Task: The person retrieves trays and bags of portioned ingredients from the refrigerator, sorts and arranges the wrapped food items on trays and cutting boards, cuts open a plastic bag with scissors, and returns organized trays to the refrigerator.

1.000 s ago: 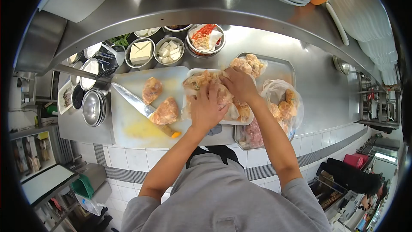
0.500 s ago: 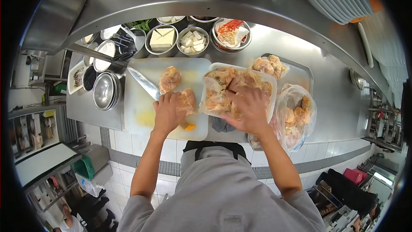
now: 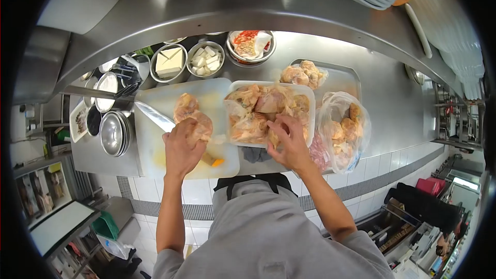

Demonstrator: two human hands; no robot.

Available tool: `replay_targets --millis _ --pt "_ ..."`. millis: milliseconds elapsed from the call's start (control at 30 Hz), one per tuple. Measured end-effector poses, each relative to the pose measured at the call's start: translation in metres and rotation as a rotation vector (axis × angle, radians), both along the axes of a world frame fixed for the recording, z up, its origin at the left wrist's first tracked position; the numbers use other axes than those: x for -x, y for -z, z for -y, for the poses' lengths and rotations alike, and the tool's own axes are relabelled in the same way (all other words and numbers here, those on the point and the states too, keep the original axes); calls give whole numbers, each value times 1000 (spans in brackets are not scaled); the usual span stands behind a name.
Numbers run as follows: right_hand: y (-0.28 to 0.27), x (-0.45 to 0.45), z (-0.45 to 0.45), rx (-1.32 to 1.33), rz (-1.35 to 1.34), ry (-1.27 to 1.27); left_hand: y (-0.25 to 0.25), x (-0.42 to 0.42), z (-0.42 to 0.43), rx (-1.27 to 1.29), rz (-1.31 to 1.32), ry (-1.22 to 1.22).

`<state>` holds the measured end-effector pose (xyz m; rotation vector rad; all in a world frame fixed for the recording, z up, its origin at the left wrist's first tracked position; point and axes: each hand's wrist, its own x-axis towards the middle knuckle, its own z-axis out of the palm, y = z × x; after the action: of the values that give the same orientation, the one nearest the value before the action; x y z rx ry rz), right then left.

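My left hand [image 3: 181, 149] is curled around the left side of a clear plastic bag of orange-tinted raw chicken [image 3: 200, 128] on the white cutting board [image 3: 217, 101]. Another chicken piece [image 3: 186, 106] lies just behind it. A large knife [image 3: 154, 117] rests on the board, its blade pointing to the far left and its orange-ended handle [image 3: 217, 163] near the front. My right hand [image 3: 290, 143] reaches over the front of a white tub [image 3: 311, 108] filled with bagged chicken [image 3: 250, 128]. Its fingers and thumb close around a bagged piece at the tub's front.
A metal tray [image 3: 346, 77] holds more bagged chicken [image 3: 304, 74]. An open plastic bag of chicken [image 3: 347, 134] stands right of the tub. Bowls of tofu [image 3: 169, 63] and white cubes [image 3: 205, 62] line the back. A steel shelf [image 3: 232, 13] overhangs the counter; steel bowls [image 3: 114, 133] stack left.
The view has shifted, so the counter sits further left. My left hand has closed around the nearer chicken bag. My right hand has drawn back toward the tub's front edge, fingers more curled.
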<state>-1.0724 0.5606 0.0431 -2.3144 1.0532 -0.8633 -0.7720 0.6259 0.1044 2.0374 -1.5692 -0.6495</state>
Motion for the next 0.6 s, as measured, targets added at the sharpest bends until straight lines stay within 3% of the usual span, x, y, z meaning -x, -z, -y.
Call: replay_targets --millis 67,133,233,300,333,433,533,600 --pt "9 -6 -4 -30 96 50 -20 15 12 38 4 43" --pt "13 -17 -8 -55 196 92 -19 33 35 268 -200 291" --pt "10 -26 -9 17 261 220 7 77 59 218 -297 332" --pt "0 -25 -7 86 208 217 24 91 64 196 99 502" --pt "0 -21 -7 89 208 223 24 91 65 198 99 508" --pt "8 -10 -12 -31 207 214 25 86 65 95 -63 443" --pt "18 -10 -10 32 278 239 13 75 94 35 -75 620" --pt "12 -14 -4 61 205 228 1 69 112 -298 -52 682"
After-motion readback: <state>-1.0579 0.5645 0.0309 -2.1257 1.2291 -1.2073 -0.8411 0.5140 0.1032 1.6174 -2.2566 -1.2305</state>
